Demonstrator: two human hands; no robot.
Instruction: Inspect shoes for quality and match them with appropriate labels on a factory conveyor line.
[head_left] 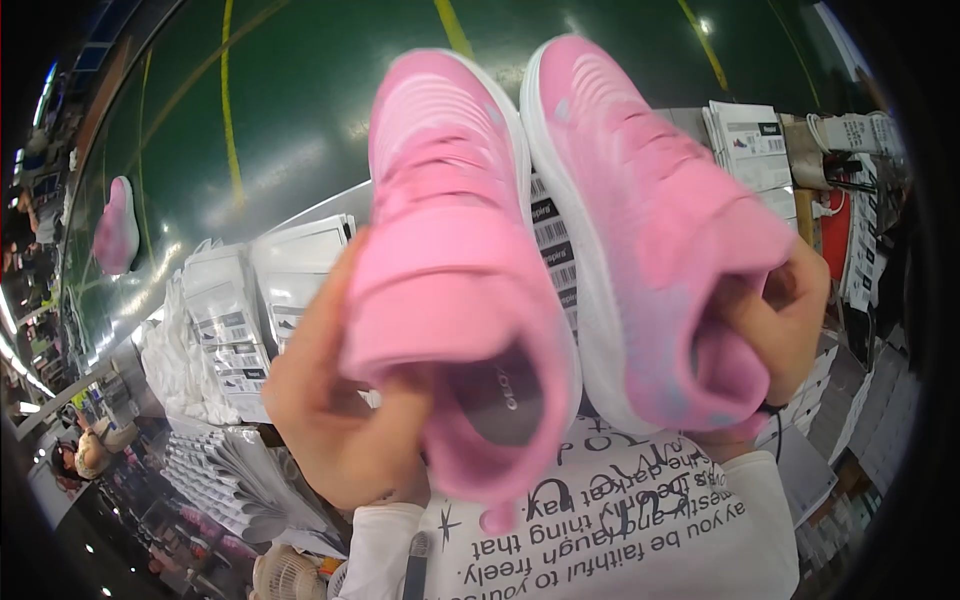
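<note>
Sneakers (pixel 440 230), both pink and white-soled, are already lifted side by side mid-frame, neither set down yet: fingers of the left hand (pixel 345 430) grip one by its collar, and those of the right hand (pixel 785 325) clasp the other at its heel opening. Across the top stretches a glossy green surface (pixel 310 110) with yellow lines, another pink shoe (pixel 118 230) lying on it at far left; barcoded sheets (pixel 745 150) stand upper right, and a person (pixel 105 445) shows lower left.
</note>
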